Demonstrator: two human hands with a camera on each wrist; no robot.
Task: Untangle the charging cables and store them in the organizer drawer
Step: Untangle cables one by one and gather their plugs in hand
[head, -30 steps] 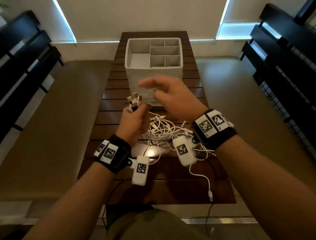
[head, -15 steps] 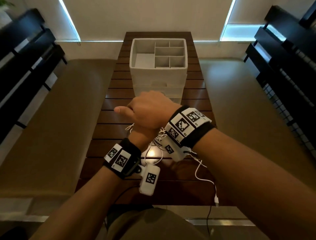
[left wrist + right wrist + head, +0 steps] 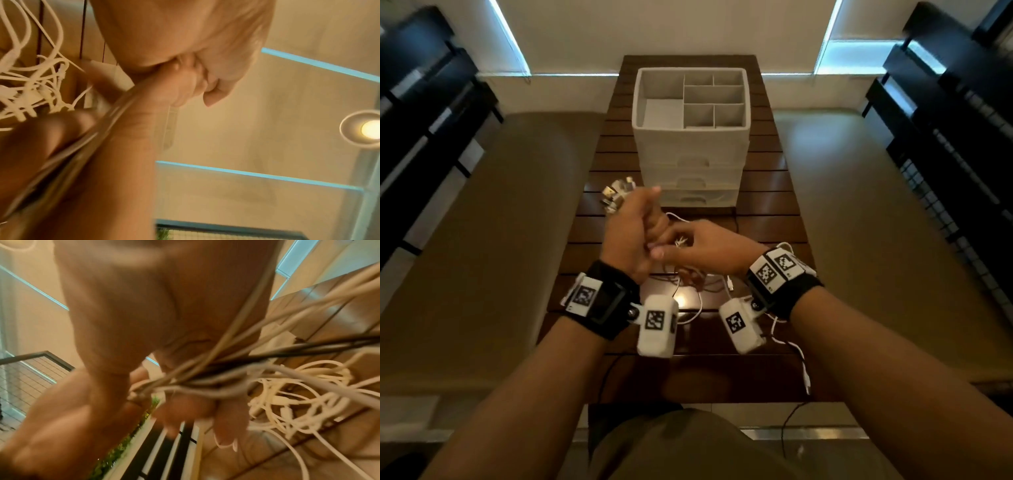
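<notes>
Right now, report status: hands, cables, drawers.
Left hand grips a bundle of cable ends. Right hand fingers the strands beside it. Cable tangle lies on the table, not yet sorted. Organizer drawers closed, nothing blocking.

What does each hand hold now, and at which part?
The left hand grips the cables just below their plug ends. The right hand holds the same bundle lower, beside the left.

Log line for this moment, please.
left hand: grips cable ends | right hand: fingers at cables | organizer: drawers closed, nothing stored
</notes>
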